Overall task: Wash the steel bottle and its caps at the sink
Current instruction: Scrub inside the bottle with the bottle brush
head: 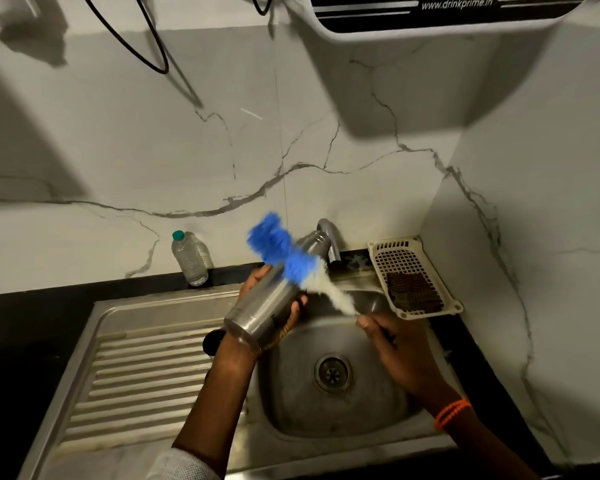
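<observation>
Gripping steel bottle (271, 299), left hand (274, 306), above sink (343, 403)

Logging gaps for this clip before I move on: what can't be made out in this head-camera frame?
- Bottle brush: motion-blurred; bristle detail lost, handle hidden in the right hand.
- Steel bottle mouth: covered by the brush, so open or capped is unclear.
- Dark round object beside the left hand: half hidden by the wrist; possibly a cap.
- Tap: water flow not discernible.

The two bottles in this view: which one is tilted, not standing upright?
The steel bottle, gripped by the left hand over the sink, is tilted. The clear plastic bottle with the green cap stands upright by the wall.
</observation>
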